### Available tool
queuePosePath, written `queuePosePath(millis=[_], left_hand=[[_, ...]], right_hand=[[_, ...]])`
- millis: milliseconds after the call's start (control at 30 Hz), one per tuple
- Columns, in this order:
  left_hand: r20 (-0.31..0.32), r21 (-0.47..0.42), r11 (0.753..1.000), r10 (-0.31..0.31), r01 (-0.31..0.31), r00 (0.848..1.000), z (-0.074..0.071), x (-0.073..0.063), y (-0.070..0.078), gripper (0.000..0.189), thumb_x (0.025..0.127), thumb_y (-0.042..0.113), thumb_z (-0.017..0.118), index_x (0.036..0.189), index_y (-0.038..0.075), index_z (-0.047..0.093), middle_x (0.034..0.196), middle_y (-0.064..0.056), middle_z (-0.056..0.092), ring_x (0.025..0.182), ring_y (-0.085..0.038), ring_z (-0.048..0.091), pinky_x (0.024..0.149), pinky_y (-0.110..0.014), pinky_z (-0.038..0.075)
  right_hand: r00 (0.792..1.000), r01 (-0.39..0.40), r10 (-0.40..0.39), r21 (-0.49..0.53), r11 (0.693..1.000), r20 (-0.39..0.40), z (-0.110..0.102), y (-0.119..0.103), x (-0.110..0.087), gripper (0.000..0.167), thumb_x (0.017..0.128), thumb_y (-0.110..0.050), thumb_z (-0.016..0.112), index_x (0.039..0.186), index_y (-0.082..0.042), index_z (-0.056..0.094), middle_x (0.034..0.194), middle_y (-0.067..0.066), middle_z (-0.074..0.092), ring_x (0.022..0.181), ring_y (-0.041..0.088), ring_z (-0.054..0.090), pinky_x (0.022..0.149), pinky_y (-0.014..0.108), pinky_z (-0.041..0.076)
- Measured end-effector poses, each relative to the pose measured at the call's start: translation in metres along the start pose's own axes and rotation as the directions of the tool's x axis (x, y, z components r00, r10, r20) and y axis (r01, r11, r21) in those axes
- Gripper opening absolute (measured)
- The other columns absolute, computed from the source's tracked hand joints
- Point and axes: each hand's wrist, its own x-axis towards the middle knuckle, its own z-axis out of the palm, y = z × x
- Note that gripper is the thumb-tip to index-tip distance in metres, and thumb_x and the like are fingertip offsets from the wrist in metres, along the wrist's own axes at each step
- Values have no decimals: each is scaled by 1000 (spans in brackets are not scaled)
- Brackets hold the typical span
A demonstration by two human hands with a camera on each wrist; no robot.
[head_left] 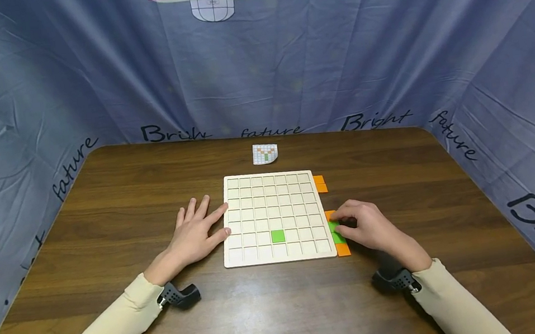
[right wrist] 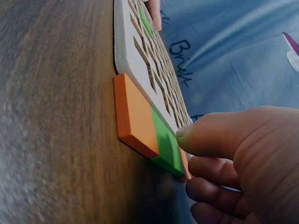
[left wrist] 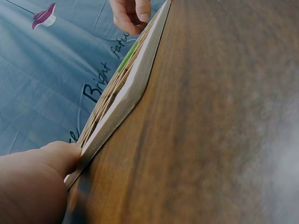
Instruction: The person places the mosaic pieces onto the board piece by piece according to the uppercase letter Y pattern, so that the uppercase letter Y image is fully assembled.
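A pale square board (head_left: 280, 260) with a grid of shallow recesses lies on the table. One green tile (head_left: 278, 236) sits in a recess low in the grid. My left hand (head_left: 194, 236) is spread beside the board, index finger and thumb touching its left edge. Along the right edge, green tiles (head_left: 339, 237) lie in a row with orange tiles (head_left: 343, 249). Over this row is my right hand (head_left: 369, 225), its fingers bent and its thumb tip at the green; in the right wrist view the thumb (right wrist: 205, 135) hides part of the row, and I cannot tell whether it pinches a tile.
Two more orange tiles (head_left: 320, 184) lie by the board's upper right edge. Behind the board is a small paper card (head_left: 265, 154) with a coloured grid pattern. The brown wooden table (head_left: 146, 171) is bordered by blue curtains (head_left: 254, 67) at the back and sides.
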Motion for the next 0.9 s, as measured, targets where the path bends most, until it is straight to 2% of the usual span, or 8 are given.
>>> queuePosePath(millis=[533,900], left_hand=[[-3,4,1000,2,-2,1000,1,0,0,63,100,45,59,156,21,44,166,-29,24,154,-56,11,120,-74,8],[-1,0,1000,6,-6,1000,0,0,0,63,100,45,59,156,20,44,166,-29,23,154,-56,11,119,-75,7]], right_hand=[[1000,23,-23,2,1000,-22,6,-1,0,21,84,-8,80,105,-5,79,98,4,74,82,14,63,73,32,55],[998,20,-20,-2,1000,-51,7,-1,1,24,84,-7,80,108,-4,78,103,8,74,84,17,65,75,35,57]])
